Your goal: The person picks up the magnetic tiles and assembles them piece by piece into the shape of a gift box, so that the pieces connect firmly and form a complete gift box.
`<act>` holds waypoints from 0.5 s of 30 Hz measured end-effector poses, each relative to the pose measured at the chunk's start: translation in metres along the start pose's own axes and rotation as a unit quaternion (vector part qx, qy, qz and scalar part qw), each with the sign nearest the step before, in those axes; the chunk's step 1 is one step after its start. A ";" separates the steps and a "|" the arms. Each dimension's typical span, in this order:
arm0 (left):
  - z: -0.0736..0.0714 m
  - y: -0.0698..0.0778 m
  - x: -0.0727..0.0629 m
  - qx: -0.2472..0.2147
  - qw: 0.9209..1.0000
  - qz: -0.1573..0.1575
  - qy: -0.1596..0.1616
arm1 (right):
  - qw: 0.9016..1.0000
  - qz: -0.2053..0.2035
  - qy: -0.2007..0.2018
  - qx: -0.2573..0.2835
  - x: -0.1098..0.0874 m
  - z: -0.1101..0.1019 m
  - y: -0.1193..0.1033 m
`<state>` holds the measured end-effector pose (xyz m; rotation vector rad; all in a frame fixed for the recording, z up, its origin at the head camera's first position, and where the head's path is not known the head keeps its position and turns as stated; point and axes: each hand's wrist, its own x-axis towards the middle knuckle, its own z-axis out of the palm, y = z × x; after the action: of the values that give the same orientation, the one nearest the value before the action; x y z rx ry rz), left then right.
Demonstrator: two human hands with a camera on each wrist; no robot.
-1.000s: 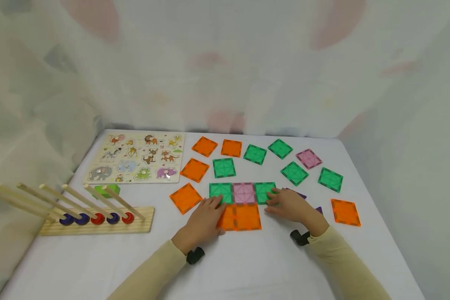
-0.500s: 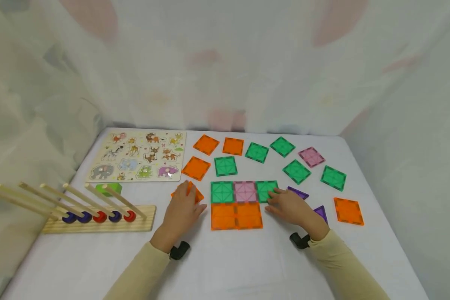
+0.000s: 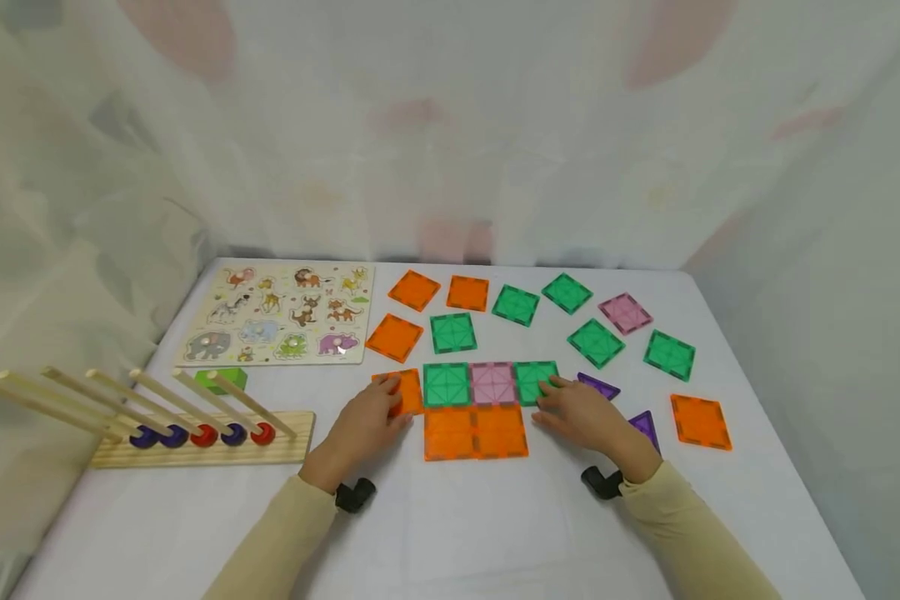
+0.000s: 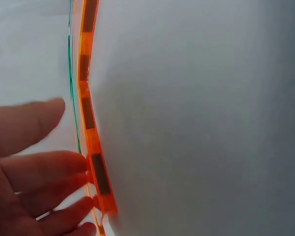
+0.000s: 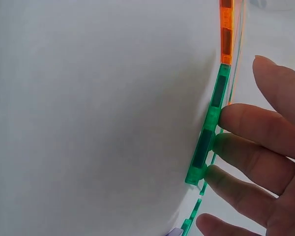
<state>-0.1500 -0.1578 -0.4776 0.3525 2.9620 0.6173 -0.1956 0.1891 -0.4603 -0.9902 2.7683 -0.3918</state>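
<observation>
In the head view, flat see-through square tiles lie joined on the white table. A green tile (image 3: 446,385), a pink tile (image 3: 492,384) and another green tile (image 3: 532,379) form a row, with two orange tiles (image 3: 450,433) below. My left hand (image 3: 360,427) rests its fingertips on a further orange tile (image 3: 412,392), which stands at the row's left end. The left wrist view shows the thumb apart, the fingers (image 4: 44,169) pressing that tile from above. My right hand (image 3: 585,417) touches the right green tile with extended fingers (image 5: 265,130), thumb raised.
Loose orange, green and pink tiles (image 3: 626,314) lie behind the row. Purple triangles (image 3: 643,430) and an orange square (image 3: 701,422) are at the right. An animal puzzle board (image 3: 277,312), a green block (image 3: 222,382) and a peg stand with red and blue beads (image 3: 202,454) occupy the left.
My left hand has left the lower orange tile, reached the tilted orange tile at left, and slid it right and straightened it beside the green one. The right hand stays in place.
</observation>
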 end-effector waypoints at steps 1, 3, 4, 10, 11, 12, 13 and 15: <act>-0.001 0.000 0.002 -0.005 1.000 0.006 -0.004 | 1.000 0.002 0.001 0.001 0.000 0.000 0.000; -0.001 -0.001 0.006 -0.011 1.000 0.011 -0.008 | 1.000 -0.001 0.003 0.000 -0.001 0.000 0.000; 0.000 -0.001 0.007 -0.012 1.000 0.012 -0.009 | 1.000 -0.002 0.004 -0.001 0.000 0.000 0.000; -0.007 -0.001 0.012 -0.009 0.999 0.015 -0.028 | 1.000 0.000 0.003 -0.006 0.002 -0.001 0.000; -0.009 -0.001 0.015 -0.002 0.999 0.015 -0.029 | 1.000 0.002 0.002 -0.008 0.004 -0.003 -0.001; -0.011 0.000 0.018 0.004 1.000 0.010 -0.028 | 1.000 0.004 0.002 -0.012 0.006 -0.004 -0.002; -0.014 0.000 0.022 0.008 1.000 0.001 -0.022 | 1.000 0.006 0.001 -0.019 0.009 -0.006 -0.003; -0.020 0.001 0.034 0.022 0.999 -0.030 -0.002 | 0.999 0.009 0.002 -0.036 0.022 -0.012 -0.008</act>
<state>-0.1860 -0.1560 -0.4604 0.2672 2.9740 0.5453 -0.2105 0.1716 -0.4482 -0.9803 2.8109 -0.2928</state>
